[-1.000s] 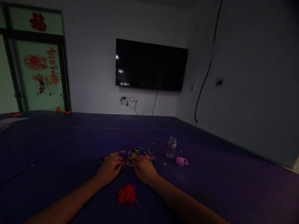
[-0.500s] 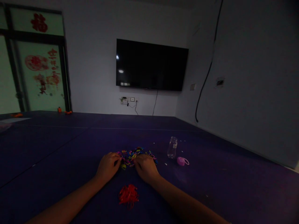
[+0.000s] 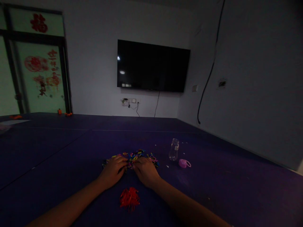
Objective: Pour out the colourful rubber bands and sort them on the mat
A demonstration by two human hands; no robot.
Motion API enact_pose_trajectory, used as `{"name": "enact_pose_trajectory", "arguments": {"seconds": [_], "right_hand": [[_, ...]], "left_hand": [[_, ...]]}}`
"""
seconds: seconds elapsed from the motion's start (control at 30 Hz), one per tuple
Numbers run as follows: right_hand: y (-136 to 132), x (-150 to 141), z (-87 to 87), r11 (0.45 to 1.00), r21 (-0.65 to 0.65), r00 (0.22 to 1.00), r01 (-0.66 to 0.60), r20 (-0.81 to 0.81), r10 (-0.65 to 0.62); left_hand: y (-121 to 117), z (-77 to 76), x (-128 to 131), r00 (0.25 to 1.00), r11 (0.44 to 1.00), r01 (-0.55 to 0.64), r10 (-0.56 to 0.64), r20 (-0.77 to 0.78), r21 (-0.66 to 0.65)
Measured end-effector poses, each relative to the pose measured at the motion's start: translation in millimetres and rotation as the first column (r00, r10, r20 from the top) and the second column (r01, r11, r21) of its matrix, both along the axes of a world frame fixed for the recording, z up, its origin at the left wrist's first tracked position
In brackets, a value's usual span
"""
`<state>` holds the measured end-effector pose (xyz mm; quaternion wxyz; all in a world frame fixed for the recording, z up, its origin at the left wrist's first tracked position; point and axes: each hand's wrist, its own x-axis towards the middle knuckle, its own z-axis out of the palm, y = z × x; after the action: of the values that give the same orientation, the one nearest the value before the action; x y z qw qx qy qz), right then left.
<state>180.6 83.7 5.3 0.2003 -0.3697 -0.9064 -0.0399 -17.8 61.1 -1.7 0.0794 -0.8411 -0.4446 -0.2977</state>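
Note:
A loose pile of multicoloured paper clips [image 3: 137,154] lies on the dark purple tabletop. My left hand [image 3: 113,170] rests over its left part, fingers stretched out and thumb apart, with some clips showing behind the knuckles. From the right, my right hand [image 3: 146,170] reaches into the same pile, its fingers spread over the clips and the tips partly hidden among them. Nearer to me, between my forearms, sits a separate heap of red paper clips [image 3: 129,198]; neither hand touches it.
Right of the pile stands a clear bottle [image 3: 174,151], beside a pink cap with a loop [image 3: 183,163]. Small white scraps [image 3: 167,166] dot the purple table [image 3: 224,189]. Orange objects [image 3: 68,114] lie at the far left edge. A television [image 3: 153,66] hangs on the wall.
My left hand has opened from a pinched shape and spread over the clips, which now extend farther left. My right hand has shifted slightly left. The red heap is unchanged.

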Motion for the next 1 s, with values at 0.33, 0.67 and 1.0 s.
{"name": "enact_pose_trajectory", "arguments": {"seconds": [0.33, 0.67, 1.0], "right_hand": [[-0.3, -1.3, 1.7, 0.999, -0.033, 1.0, 0.015, -0.007, -0.016], [7.1, 0.7, -3.1, 0.999, -0.049, 0.989, -0.021, -0.145, 0.013], [13.9, 1.8, -10.8, 0.994, -0.03, 0.977, -0.107, -0.186, 0.1]], "left_hand": [[-2.7, 4.2, 2.3, 0.997, 0.996, 0.056, -0.06, -0.047, -0.072], [-0.5, 0.6, 0.9, 0.998, 0.999, 0.041, -0.042, -0.049, -0.026], [3.2, -4.6, -1.4, 0.994, 0.99, 0.109, -0.111, 0.017, 0.087]]}}
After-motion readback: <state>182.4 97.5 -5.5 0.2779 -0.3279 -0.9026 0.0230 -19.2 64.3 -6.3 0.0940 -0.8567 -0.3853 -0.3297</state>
